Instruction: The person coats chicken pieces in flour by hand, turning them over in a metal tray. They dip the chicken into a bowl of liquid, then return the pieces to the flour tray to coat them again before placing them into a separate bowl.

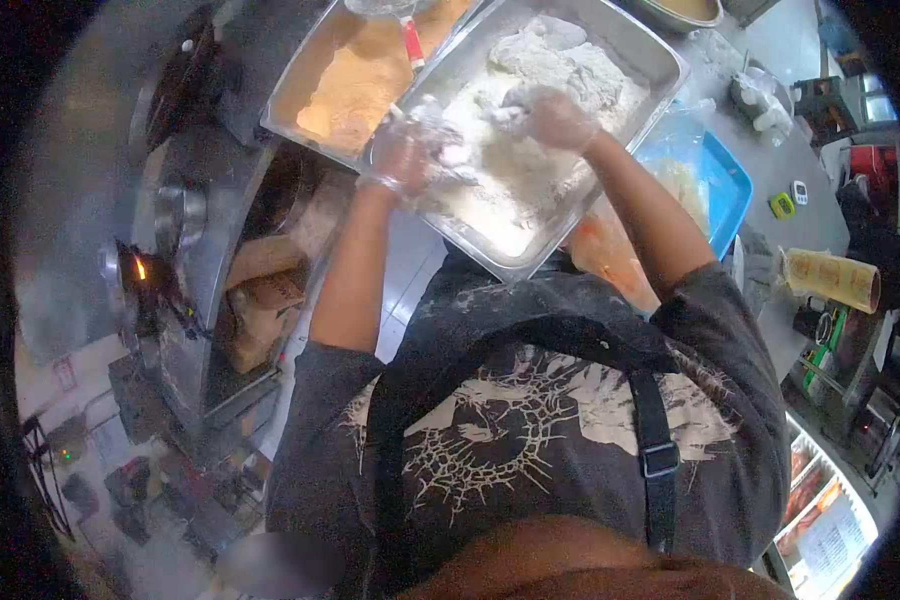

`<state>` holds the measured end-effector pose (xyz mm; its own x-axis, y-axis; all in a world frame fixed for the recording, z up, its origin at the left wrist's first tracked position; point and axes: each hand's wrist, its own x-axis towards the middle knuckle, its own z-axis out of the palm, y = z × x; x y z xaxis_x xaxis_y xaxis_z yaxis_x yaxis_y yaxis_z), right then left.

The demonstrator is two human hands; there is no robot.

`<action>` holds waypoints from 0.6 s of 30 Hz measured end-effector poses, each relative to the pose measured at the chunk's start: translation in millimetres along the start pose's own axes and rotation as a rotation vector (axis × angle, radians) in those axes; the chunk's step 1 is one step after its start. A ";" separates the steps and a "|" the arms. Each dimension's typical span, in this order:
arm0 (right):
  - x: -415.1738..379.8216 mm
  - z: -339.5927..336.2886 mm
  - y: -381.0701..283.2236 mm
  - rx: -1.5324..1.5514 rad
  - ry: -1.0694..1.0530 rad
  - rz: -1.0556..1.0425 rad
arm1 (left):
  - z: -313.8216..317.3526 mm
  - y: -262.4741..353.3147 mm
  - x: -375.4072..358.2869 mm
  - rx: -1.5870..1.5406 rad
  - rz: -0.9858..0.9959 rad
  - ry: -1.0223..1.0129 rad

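Both hands wear clear plastic gloves dusted with white flour. A deep metal tray of flour lies in front of me. My left hand is over the tray's left rim, its floured fingers apart. Inside the tray, my right hand is closed low over the flour, with white-coated matter at its fingertips that I cannot make out. Beyond it the flour rises in a lumpy heap. Against the left side stands a second metal tray of orange-tan powder, where a red-handled strainer rests.
A blue tray and a plastic bag with orange contents are right of the flour tray. Two small timers lie on the metal counter. A cardboard box sits on a shelf at left. A bowl is at the far edge.
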<state>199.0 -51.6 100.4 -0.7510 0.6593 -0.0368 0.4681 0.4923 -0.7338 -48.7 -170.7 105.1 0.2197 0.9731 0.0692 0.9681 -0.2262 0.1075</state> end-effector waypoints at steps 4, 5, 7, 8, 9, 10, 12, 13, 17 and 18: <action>-6.0 -36.2 -42.4 0.147 0.062 -0.062 | 1.8 46.1 11.3 -0.147 0.153 0.158; -9.2 -43.7 -50.3 0.097 0.054 -0.122 | 0.2 53.3 15.5 -0.257 0.217 0.222; -3.5 -29.1 -22.8 0.072 0.106 -0.187 | -9.3 55.9 23.4 -0.298 0.145 -0.027; -5.4 -30.8 -20.4 0.169 0.096 -0.230 | -10.0 56.4 27.7 -0.287 0.131 -0.062; -5.5 -31.9 -18.9 0.262 0.088 -0.282 | -10.6 54.9 29.9 -0.270 0.116 -0.089; -6.3 -37.6 -15.6 0.144 0.100 -0.252 | -12.0 50.9 30.2 -0.419 0.068 -0.084; -10.1 -51.7 -6.1 -0.094 0.118 -0.200 | -15.7 44.3 30.3 -0.855 -0.127 -0.071; -11.6 -57.6 1.1 -0.209 0.127 -0.176 | -18.2 46.1 30.8 -0.750 -0.241 -0.015; -11.1 -48.5 75.9 -0.875 -0.131 -0.027 | 11.5 31.7 20.2 -0.279 0.051 0.073; -19.8 -44.3 73.8 -0.848 -0.187 -0.087 | 14.7 28.5 18.3 -0.281 0.046 -0.032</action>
<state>269.1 -3.2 77.0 -0.8297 0.5318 -0.1696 0.5381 0.8428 0.0106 -15.3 -158.7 94.9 0.2706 0.9614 0.0498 0.8869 -0.2691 0.3756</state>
